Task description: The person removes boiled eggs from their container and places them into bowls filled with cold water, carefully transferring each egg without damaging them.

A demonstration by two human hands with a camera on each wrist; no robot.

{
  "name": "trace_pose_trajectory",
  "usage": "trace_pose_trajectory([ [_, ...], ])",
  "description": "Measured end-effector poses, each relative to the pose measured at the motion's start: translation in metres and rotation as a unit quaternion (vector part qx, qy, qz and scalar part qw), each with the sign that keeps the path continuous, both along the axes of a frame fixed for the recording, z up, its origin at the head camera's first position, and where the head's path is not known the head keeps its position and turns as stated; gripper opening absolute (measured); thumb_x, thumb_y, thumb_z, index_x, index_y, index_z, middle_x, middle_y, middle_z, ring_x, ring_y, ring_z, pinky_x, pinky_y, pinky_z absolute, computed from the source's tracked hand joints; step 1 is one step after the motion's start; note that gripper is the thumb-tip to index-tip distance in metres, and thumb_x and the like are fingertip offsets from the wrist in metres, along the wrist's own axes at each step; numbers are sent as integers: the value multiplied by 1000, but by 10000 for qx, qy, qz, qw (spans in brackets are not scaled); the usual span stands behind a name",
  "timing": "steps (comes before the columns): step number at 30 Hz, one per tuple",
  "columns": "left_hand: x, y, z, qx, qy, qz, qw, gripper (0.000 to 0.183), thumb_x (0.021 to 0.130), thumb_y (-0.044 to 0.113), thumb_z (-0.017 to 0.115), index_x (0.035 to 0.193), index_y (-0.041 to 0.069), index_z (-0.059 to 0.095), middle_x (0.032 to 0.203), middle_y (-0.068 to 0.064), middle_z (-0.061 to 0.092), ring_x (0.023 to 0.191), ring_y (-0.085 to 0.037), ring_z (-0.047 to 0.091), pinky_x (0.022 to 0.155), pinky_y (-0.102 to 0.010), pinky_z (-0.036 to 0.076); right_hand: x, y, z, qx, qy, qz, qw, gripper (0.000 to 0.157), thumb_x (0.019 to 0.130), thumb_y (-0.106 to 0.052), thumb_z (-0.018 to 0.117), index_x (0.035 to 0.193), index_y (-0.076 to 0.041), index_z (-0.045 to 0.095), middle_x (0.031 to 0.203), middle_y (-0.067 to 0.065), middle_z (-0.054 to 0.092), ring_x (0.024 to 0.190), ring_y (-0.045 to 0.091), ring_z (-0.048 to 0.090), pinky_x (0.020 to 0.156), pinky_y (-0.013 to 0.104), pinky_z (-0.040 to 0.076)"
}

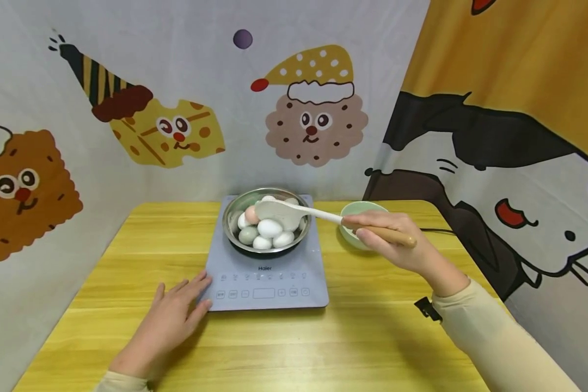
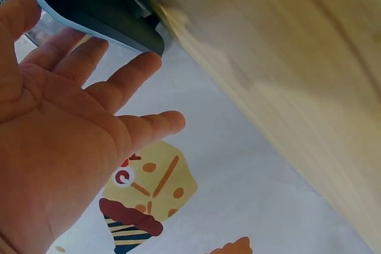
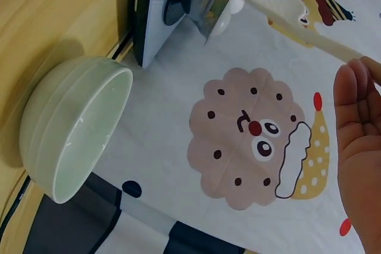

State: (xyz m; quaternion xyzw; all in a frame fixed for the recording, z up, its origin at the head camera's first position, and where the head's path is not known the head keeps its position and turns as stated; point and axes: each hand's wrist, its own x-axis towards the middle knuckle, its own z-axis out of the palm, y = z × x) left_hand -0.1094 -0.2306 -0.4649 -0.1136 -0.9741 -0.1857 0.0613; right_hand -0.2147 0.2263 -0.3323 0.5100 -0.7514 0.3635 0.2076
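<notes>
My right hand (image 1: 397, 239) grips the wooden handle (image 1: 394, 235) of a white ladle (image 1: 286, 213), whose broad head overlaps the eggs in the head view. Those eggs (image 1: 270, 228), mostly white with one pinkish and one greenish-grey, fill a round steel pan (image 1: 227, 231). Beneath the pan is a flat grey Haier induction cooker (image 1: 264, 288). At the cooker's front left edge, my left hand (image 1: 171, 316) rests with fingers spread, its fingertips right at the side. From below, the left wrist view shows that hand's palm (image 2: 65, 129) and extended fingers beside the cooker's dark underside (image 2: 89, 13).
A pale green bowl (image 3: 77, 129) stands right of the cooker, partly behind my right hand in the head view. A black cord (image 1: 436, 230) runs along the table's right side. The wooden table (image 1: 397, 337) backs onto a cartoon-printed cloth (image 1: 186, 49).
</notes>
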Motion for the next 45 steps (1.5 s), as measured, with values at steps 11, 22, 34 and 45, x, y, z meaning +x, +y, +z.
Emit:
trace_pose_trajectory([
  [11, -3, 1, -1, -35, -27, -77, 10000, 53, 103, 30, 73, 151, 13, 62, 161, -9, 56, 138, -59, 56, 115, -89, 22, 0, 9, 0, -110, -604, 311, 9976, 34, 95, 14, 66, 127, 7, 75, 119, 17, 81, 118, 8, 75, 100, 19, 60],
  [22, -3, 2, 0, -103, -51, -53, 9999, 53, 103, 31, 72, 152, 13, 62, 162, -8, 55, 138, -57, 56, 116, -88, 23, -38, 30, 15, 182, -2901, -54, 9568, 33, 108, 0, 55, 138, 3, 70, 118, 3, 83, 94, 14, 75, 89, 21, 61],
  [34, -3, 2, 2, -28, -119, -37, 9999, 53, 104, 30, 71, 153, 13, 60, 164, -9, 53, 138, -56, 58, 116, -87, 23, -66, 10, 26, 374, -3857, -184, 9217, 35, 112, -20, 54, 138, -2, 71, 115, 17, 81, 92, 20, 70, 91, 25, 56],
  [45, -2, 2, 1, 68, -121, -23, 9999, 53, 103, 28, 72, 153, 13, 60, 164, -9, 53, 136, -56, 58, 115, -88, 24, -74, 14, -16, -1525, -5944, 6, 7896, 38, 116, -29, 43, 124, -11, 77, 104, 9, 84, 78, 15, 69, 77, 28, 62],
])
